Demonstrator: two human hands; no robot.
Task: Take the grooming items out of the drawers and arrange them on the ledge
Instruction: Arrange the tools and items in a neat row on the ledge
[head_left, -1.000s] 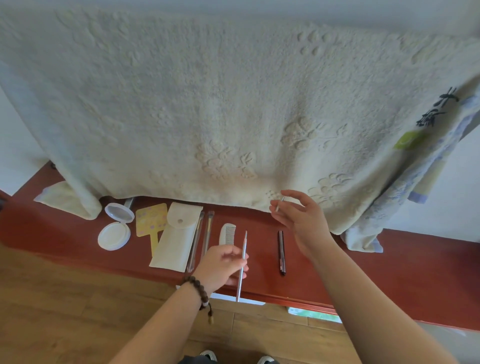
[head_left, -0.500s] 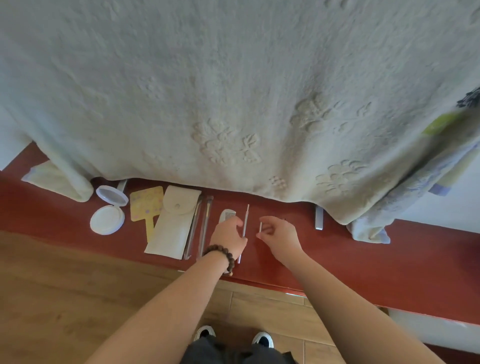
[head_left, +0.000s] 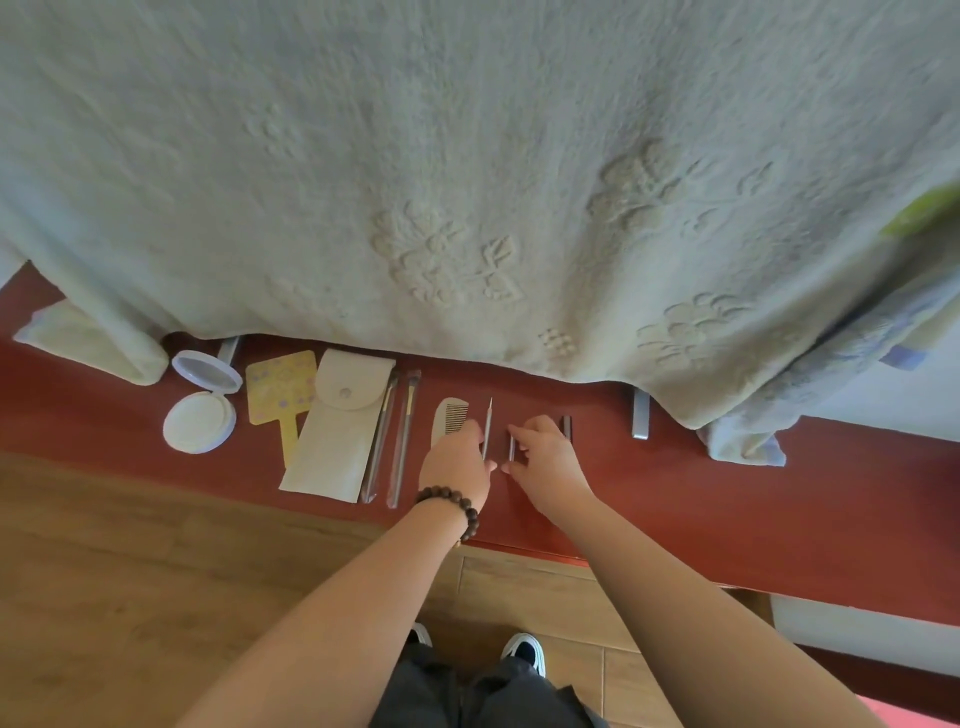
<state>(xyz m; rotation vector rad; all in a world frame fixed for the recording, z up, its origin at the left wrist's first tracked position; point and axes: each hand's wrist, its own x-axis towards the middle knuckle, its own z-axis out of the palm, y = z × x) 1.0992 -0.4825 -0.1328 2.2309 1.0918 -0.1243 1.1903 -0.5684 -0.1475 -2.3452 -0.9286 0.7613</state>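
The right hand (head_left: 545, 457) has lowered, pinching a short grey stick (head_left: 511, 448) onto the red ledge (head_left: 779, 499) (row lengthening); the left hand (head_left: 460, 460) grips a thin metal pick (head_left: 487, 431).

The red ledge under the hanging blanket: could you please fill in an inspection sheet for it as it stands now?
Surface: glossy red ledge, wooden floor below.
Job's things: lying in a row are an open round white compact, yellow handled mirror, cream snap pouch, two clear-sleeved brushes, white comb, thin metal pick, small thin stick, dark pen.
Clutter: grey metal bracket.
Hands: left hand rests on the comb and pick; right hand pinches the stick.
Cables: nothing seen.
Surroundings: pale embossed blanket hanging behind the ledge.
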